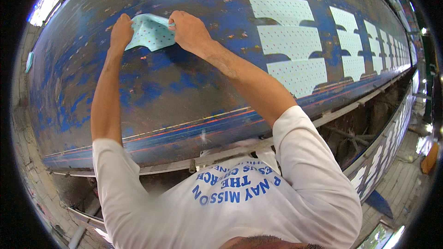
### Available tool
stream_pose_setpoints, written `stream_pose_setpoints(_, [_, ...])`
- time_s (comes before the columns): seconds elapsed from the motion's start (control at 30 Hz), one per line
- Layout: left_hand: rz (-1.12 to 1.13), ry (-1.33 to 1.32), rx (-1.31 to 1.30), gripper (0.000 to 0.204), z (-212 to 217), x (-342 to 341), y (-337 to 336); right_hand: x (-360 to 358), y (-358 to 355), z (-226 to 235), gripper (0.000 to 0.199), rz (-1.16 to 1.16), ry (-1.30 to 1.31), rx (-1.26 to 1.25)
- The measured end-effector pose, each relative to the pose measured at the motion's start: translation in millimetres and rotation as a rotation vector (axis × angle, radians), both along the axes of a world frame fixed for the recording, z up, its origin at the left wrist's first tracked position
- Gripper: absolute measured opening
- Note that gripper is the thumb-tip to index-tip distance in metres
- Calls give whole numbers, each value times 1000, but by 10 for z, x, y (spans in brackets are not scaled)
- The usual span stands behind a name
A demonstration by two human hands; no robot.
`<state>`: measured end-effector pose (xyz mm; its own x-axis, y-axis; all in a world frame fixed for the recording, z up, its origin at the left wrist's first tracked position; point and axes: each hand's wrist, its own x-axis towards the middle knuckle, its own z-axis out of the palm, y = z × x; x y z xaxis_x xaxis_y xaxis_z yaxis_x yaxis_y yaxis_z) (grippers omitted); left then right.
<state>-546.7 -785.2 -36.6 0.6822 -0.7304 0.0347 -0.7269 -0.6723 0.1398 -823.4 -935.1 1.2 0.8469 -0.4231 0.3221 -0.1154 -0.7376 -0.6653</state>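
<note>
I'm watching the left hand [121, 32] and right hand [191, 33] pinching one unlaid dotted piece [151, 34]; laid pieces [291, 40] are lining the desk [196, 90].

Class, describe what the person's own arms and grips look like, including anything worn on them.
Short white sleeves of a shirt with blue lettering end near the elbows. The left forearm and right forearm are bare, with no bands or cables visible. The left grip and right grip are ungloved human hands.
</note>
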Motion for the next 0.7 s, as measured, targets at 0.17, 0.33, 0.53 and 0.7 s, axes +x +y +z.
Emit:
stream_pose_setpoints(0.17, [-145, -5, -445, 24, 864, -1570, 131, -985, -340, 210, 15, -205, -185, 365])
stream_pose_setpoints(0.33, [-186, 255, -566, 9, 1486, -3134, 125, -2469, -1017, 172, 18, -326, -230, 426])
stream_pose_setpoints(0.53, [-140, 743, -670, 11, 1332, -4611, -379, -4477, -1857, 125, 18, -462, -40, 538])
stream_pose_setpoints(0.7, [-82, 782, -466, 13, 644, -5068, -1134, -5154, -2448, -114, 17, -522, -32, 586])
